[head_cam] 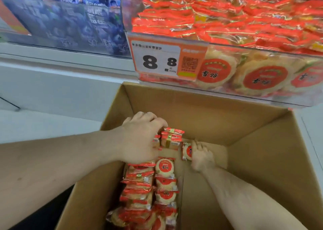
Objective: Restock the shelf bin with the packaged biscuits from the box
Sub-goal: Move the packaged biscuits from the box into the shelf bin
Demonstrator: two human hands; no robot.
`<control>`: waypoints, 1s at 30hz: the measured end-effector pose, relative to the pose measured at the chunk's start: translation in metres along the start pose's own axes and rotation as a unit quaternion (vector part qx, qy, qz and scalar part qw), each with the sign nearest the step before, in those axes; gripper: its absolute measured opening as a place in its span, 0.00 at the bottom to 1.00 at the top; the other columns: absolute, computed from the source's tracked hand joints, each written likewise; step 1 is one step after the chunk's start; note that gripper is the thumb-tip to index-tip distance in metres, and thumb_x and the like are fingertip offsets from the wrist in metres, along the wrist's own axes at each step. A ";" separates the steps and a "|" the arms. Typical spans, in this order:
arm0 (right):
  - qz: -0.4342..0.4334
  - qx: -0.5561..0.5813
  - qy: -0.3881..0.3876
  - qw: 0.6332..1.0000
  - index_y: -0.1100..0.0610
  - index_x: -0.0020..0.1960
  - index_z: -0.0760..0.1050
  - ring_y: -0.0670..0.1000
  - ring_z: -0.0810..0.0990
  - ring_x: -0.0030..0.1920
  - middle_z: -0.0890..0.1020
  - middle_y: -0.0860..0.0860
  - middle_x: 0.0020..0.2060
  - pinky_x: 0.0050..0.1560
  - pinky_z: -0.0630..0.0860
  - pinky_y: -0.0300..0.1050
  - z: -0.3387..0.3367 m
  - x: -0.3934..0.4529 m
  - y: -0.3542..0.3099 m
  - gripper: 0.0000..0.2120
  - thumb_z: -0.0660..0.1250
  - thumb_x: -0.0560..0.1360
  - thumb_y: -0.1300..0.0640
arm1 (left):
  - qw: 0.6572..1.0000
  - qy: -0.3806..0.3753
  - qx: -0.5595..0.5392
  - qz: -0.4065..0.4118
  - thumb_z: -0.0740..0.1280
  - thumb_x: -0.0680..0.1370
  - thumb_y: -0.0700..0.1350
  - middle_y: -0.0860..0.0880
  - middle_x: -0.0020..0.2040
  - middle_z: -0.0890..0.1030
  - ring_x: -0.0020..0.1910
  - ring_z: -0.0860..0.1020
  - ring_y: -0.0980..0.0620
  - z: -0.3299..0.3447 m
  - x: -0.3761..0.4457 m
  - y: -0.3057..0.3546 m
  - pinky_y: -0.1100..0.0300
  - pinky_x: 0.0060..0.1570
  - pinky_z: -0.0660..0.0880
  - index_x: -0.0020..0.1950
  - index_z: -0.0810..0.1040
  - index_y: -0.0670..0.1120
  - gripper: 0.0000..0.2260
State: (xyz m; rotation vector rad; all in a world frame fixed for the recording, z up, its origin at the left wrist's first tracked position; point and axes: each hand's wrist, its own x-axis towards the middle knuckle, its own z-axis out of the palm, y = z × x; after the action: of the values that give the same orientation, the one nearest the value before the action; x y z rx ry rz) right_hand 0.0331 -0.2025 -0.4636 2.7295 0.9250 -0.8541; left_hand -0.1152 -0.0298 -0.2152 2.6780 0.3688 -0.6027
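Your left grip [143,135] clutches stacked biscuit packs [172,138]; your right grip [201,157] holds 1 pack [187,151] just beside, inside the box [253,142].

- I see my left hand [142,137] reaching forward and down, back of hand up, fingers curled over and gripping.
- My right hand [201,157] sits lower and farther in, forearm bare and outstretched, fingers wrapped in a grip.

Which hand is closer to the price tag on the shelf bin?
Left. The left hand grips biscuit packs just below the price tag; the right hand sits lower and deeper in the box.
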 end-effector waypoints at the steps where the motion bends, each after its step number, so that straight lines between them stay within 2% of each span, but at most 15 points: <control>1: -0.010 -0.022 0.004 1.000 0.55 0.78 0.48 0.55 0.60 0.74 0.58 0.53 0.76 0.71 0.61 0.47 0.003 0.001 0.002 0.39 0.66 0.73 0.57 | 1.000 -0.007 0.001 -0.005 0.64 0.76 0.57 0.56 0.71 0.61 0.71 0.57 0.53 0.002 0.000 -0.002 0.51 0.71 0.57 0.74 0.58 0.59 0.28; 4: -0.043 -0.068 0.021 0.997 0.55 0.74 0.57 0.55 0.66 0.70 0.67 0.54 0.70 0.68 0.62 0.45 0.010 -0.006 0.008 0.34 0.66 0.72 0.55 | 1.000 -0.018 0.003 -0.013 0.65 0.76 0.56 0.56 0.72 0.61 0.71 0.57 0.53 0.004 -0.001 -0.004 0.51 0.71 0.57 0.74 0.57 0.59 0.29; 7: -0.049 -0.006 0.064 0.997 0.53 0.70 0.63 0.54 0.71 0.64 0.73 0.52 0.63 0.64 0.65 0.45 -0.004 -0.024 0.012 0.35 0.68 0.66 0.46 | 1.000 -0.020 -0.011 -0.019 0.66 0.75 0.57 0.55 0.71 0.62 0.71 0.58 0.52 0.002 -0.002 -0.006 0.49 0.72 0.59 0.74 0.58 0.58 0.30; 9: -0.087 0.064 0.132 0.985 0.53 0.69 0.65 0.53 0.73 0.61 0.74 0.50 0.59 0.62 0.67 0.46 -0.023 -0.043 0.005 0.36 0.69 0.63 0.45 | 0.998 -0.026 -0.049 -0.037 0.68 0.74 0.57 0.54 0.69 0.65 0.71 0.61 0.50 0.002 -0.001 -0.008 0.50 0.70 0.63 0.72 0.61 0.58 0.29; 11: -0.151 0.139 0.203 0.957 0.54 0.68 0.66 0.52 0.73 0.60 0.74 0.50 0.59 0.62 0.69 0.47 -0.044 -0.067 -0.015 0.37 0.68 0.62 0.45 | 0.991 -0.029 -0.111 -0.066 0.69 0.73 0.57 0.52 0.67 0.68 0.68 0.66 0.49 0.001 -0.001 -0.010 0.52 0.66 0.68 0.72 0.62 0.57 0.30; 14: -0.262 0.230 0.294 0.890 0.56 0.67 0.67 0.50 0.72 0.61 0.74 0.50 0.58 0.60 0.70 0.48 -0.077 -0.106 -0.061 0.36 0.68 0.61 0.46 | 0.967 -0.025 -0.229 -0.110 0.72 0.70 0.59 0.53 0.60 0.75 0.55 0.77 0.54 -0.003 -0.004 -0.007 0.56 0.58 0.75 0.72 0.62 0.52 0.34; 17: -0.331 0.296 0.353 0.823 0.57 0.67 0.66 0.50 0.72 0.63 0.72 0.51 0.60 0.61 0.70 0.46 -0.106 -0.129 -0.098 0.34 0.71 0.63 0.51 | 0.944 0.029 -0.306 -0.116 0.74 0.70 0.47 0.53 0.50 0.80 0.47 0.79 0.56 -0.008 -0.008 -0.002 0.58 0.48 0.79 0.62 0.72 0.51 0.23; 19: -0.344 0.321 0.350 0.810 0.55 0.69 0.62 0.49 0.68 0.67 0.69 0.50 0.63 0.65 0.69 0.46 -0.109 -0.126 -0.101 0.37 0.72 0.63 0.55 | 0.936 0.068 -0.325 -0.122 0.74 0.69 0.41 0.51 0.47 0.81 0.44 0.80 0.55 -0.013 -0.012 -0.003 0.60 0.41 0.79 0.56 0.76 0.52 0.17; 21: -0.297 0.335 0.320 0.835 0.54 0.71 0.60 0.49 0.66 0.69 0.65 0.51 0.66 0.68 0.67 0.44 -0.091 -0.113 -0.090 0.37 0.70 0.64 0.57 | 0.935 0.092 -0.318 -0.127 0.75 0.69 0.42 0.52 0.46 0.81 0.41 0.80 0.55 -0.017 -0.015 -0.007 0.61 0.37 0.79 0.53 0.77 0.54 0.16; 23: -0.166 0.346 0.237 0.893 0.55 0.70 0.63 0.49 0.69 0.67 0.68 0.51 0.65 0.65 0.70 0.43 -0.066 -0.096 -0.077 0.33 0.69 0.67 0.59 | 0.937 0.097 -0.310 -0.131 0.76 0.69 0.43 0.55 0.46 0.79 0.41 0.80 0.56 -0.018 -0.018 -0.012 0.61 0.37 0.79 0.54 0.76 0.56 0.17; 25: -0.008 0.323 0.112 0.940 0.55 0.66 0.69 0.52 0.77 0.61 0.76 0.52 0.60 0.57 0.76 0.42 -0.043 -0.080 -0.070 0.24 0.68 0.71 0.57 | 0.936 0.085 -0.315 -0.133 0.76 0.69 0.43 0.55 0.47 0.79 0.42 0.80 0.56 -0.018 -0.019 -0.016 0.61 0.37 0.79 0.55 0.76 0.56 0.18; 27: 0.114 0.327 -0.008 0.938 0.58 0.62 0.74 0.54 0.80 0.57 0.80 0.54 0.57 0.51 0.76 0.41 -0.017 -0.063 -0.068 0.18 0.67 0.75 0.52 | 0.937 0.073 -0.317 -0.131 0.76 0.69 0.44 0.55 0.48 0.79 0.42 0.81 0.56 -0.017 -0.018 -0.018 0.61 0.36 0.79 0.56 0.76 0.56 0.18; 30: 0.186 0.351 -0.056 0.916 0.56 0.59 0.76 0.52 0.83 0.50 0.83 0.53 0.53 0.49 0.80 0.43 0.029 -0.041 -0.075 0.19 0.68 0.72 0.46 | 0.940 0.058 -0.312 -0.127 0.76 0.70 0.44 0.55 0.48 0.80 0.41 0.81 0.57 -0.012 -0.014 -0.020 0.63 0.34 0.78 0.57 0.76 0.57 0.19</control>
State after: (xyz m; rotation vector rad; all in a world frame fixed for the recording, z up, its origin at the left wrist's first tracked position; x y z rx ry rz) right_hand -0.0518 -0.1717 -0.4609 3.2012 0.0328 -1.4519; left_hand -0.1298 -0.0093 -0.2042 2.0679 0.7985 -0.3198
